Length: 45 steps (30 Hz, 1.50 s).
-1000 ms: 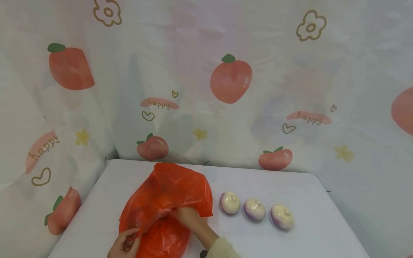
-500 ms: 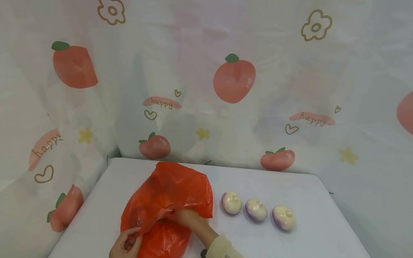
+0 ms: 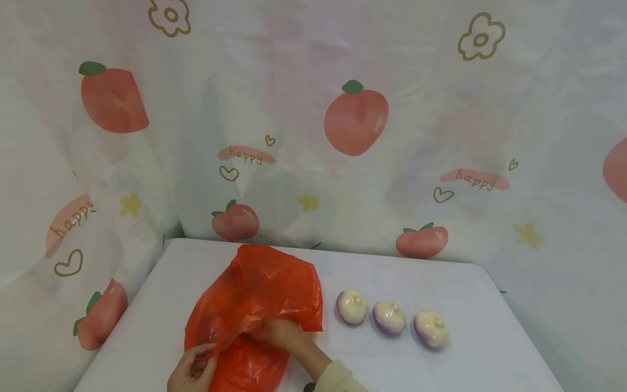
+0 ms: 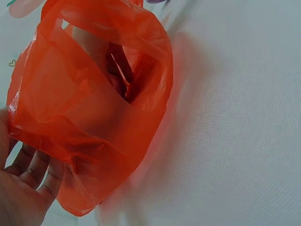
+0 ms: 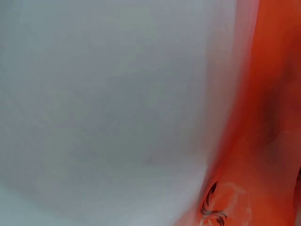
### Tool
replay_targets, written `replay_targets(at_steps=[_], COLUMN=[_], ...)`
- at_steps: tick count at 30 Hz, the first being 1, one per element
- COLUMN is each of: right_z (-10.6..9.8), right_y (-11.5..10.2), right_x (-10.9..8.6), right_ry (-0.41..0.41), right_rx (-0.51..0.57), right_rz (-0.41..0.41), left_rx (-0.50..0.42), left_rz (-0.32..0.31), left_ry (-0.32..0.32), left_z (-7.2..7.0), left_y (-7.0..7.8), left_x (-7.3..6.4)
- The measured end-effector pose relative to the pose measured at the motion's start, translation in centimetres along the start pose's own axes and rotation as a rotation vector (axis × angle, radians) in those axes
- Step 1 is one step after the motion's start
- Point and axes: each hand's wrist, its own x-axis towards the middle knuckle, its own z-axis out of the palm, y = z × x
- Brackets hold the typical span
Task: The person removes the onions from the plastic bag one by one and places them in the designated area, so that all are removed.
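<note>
A crinkled red plastic bag (image 3: 254, 288) lies on the white table, towards its left side. At its near left edge my left hand (image 3: 192, 369) pinches the plastic between thumb and fingers; the left wrist view also has this hand (image 4: 28, 179) at the bag's rim. My right hand (image 3: 279, 333) reaches into the bag's mouth from the right. Its fingertips are partly covered by the plastic, so their hold cannot be made out. Through the bag's opening, the right hand's fingers (image 4: 120, 63) show dark in the left wrist view. Red plastic (image 5: 263, 155) fills the right side of the right wrist view.
Three purple-and-white onion-like bulbs (image 3: 389, 317) sit in a row right of the bag. A white table (image 3: 470, 337) spreads beneath everything. Behind it hangs a patterned curtain (image 3: 303, 98) with printed peaches. A small dark object (image 3: 309, 387) shows beside the right sleeve.
My right hand has shifted slightly left along the bag's mouth. The left hand keeps its pinch. The head view has moved a little; the bulbs stay put.
</note>
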Motion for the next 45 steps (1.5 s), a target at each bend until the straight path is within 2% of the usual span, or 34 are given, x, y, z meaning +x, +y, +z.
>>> replay_targets(at_steps=[3,6,12,17,24,33,40,45], right_z=[0.0,0.1,-0.1,-0.2,0.0,0.2,-0.4,-1.1], right_y=[0.1,0.1,0.0,-0.1,-0.5,-0.5,-0.6,-0.2], right_x=[-0.3,-0.5,-0.7,-0.7,-0.9,-1.1,-2.3,-2.7], right_ry=[0.039,0.056,0.093,0.137,0.181,0.17,0.189,0.183], right_rx=[-0.015,0.07,0.032,0.029,0.042,0.003,-0.024,-0.057], right_rz=[-0.023,-0.084,-0.066,-0.091,0.026,0.054,0.157,0.153], left_rx=[-0.01,-0.004,-0.013,-0.013,-0.005,-0.004,-0.004,0.0], left_rz=[0.012,0.007,0.002,0.006,-0.009,-0.021,-0.019,-0.016], left_ry=[0.008,-0.008,-0.012,-0.004,-0.016,-0.028,-0.026,-0.021], left_z=[0.1,0.0,0.0,0.0,0.0,0.1,0.0,0.1], left_y=[0.0,-0.1,0.0,0.0,0.0,0.1,0.2,0.2], left_x=[-0.1,0.0,-0.1,-0.2,-0.1,-0.2,-0.2,-0.3])
